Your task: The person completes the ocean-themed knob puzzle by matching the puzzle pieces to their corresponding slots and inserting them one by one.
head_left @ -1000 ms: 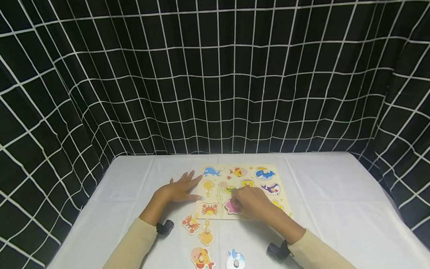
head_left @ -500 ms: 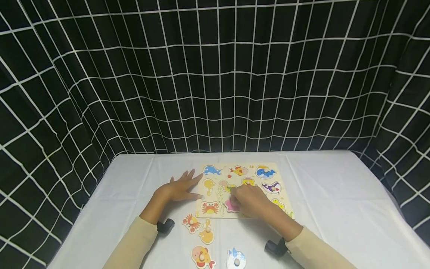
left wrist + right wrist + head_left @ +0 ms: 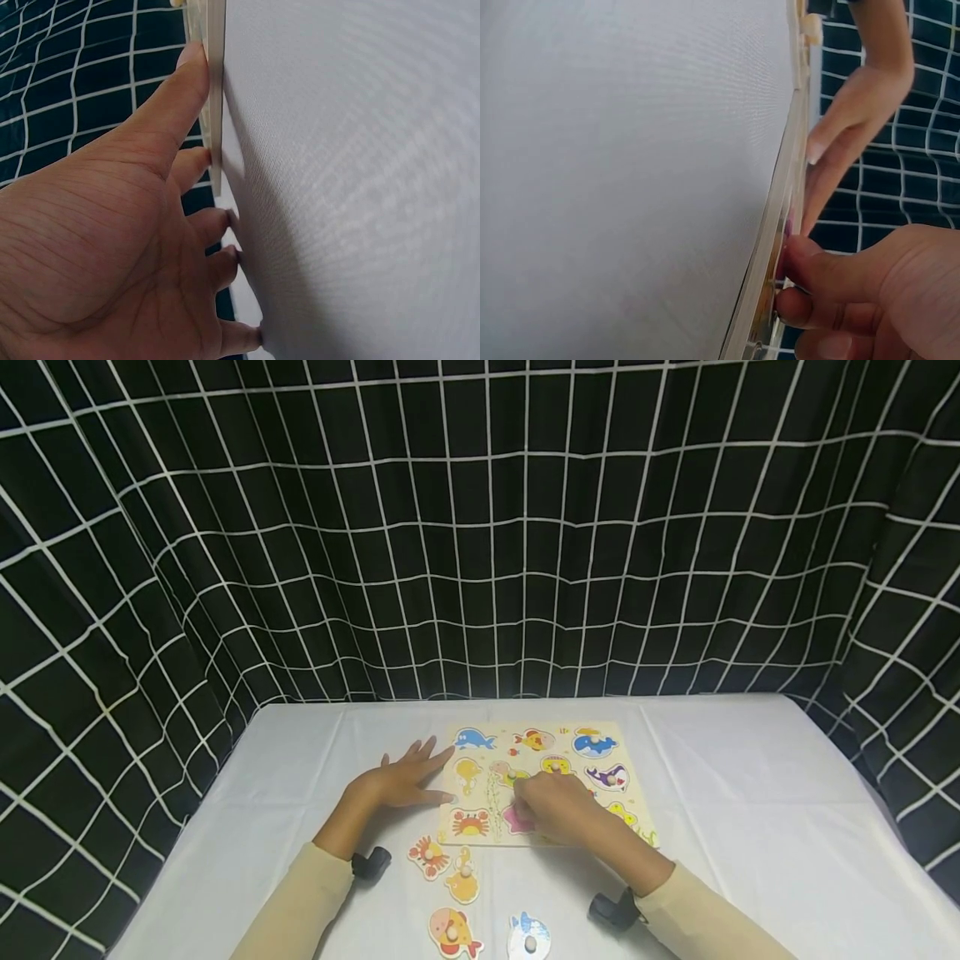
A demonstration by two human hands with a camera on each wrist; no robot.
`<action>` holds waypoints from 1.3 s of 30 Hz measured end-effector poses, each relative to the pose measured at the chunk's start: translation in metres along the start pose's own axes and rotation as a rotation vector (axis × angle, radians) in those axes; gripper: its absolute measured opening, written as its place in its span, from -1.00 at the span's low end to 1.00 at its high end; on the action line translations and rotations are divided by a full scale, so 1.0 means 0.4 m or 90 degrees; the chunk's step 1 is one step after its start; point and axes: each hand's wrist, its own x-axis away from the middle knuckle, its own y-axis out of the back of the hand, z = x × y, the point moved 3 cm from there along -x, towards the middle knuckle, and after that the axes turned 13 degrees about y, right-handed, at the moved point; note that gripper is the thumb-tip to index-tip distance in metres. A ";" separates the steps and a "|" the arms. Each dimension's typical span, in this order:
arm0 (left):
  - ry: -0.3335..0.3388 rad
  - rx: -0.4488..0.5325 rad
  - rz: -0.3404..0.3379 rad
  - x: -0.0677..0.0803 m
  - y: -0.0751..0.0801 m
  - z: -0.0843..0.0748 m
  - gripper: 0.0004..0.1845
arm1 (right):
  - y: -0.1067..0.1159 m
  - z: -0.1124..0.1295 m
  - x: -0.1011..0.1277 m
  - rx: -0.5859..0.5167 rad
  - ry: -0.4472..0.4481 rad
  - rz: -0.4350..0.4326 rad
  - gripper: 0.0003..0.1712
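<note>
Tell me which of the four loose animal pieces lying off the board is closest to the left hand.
The red crab piece, just below the board's lower left corner. It lies nearest the left hand; the yellow, orange and blue pieces sit farther toward the table's near edge.

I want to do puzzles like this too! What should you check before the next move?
1. Left hand steadies board edge: ok.
2. Right hand pinches pink piece: ok.
3. Pink piece sunk flat in its slot: cannot tell, the fingers hide it.
4. Board flat on table: ok.
5. Loose pieces lie off the board, near the arms: ok.
</note>
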 end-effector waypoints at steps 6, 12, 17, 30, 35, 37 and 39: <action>-0.003 -0.007 -0.002 -0.008 -0.001 0.004 -0.05 | 0.005 0.000 0.004 -0.016 -0.007 0.001 -0.83; -0.005 -0.001 0.005 -0.007 -0.003 0.003 -0.05 | 0.018 0.003 0.018 -0.006 0.009 -0.004 -0.79; -0.001 -0.001 0.004 -0.010 -0.006 0.002 -0.06 | 0.036 0.024 0.052 0.028 0.056 -0.027 -0.86; -0.001 -0.016 0.003 -0.018 -0.008 0.006 -0.04 | 0.068 0.110 0.146 -0.193 0.144 0.104 -0.84; -0.003 -0.011 0.003 -0.019 -0.007 0.006 -0.05 | 0.049 0.137 0.164 -0.230 0.188 0.177 -0.83; -0.002 -0.009 0.004 -0.018 -0.008 0.007 -0.04 | 0.038 0.143 0.168 -0.219 0.213 0.182 -0.82; 0.002 -0.007 0.002 -0.016 -0.009 0.009 -0.04 | 0.030 0.146 0.168 -0.209 0.234 0.181 -0.81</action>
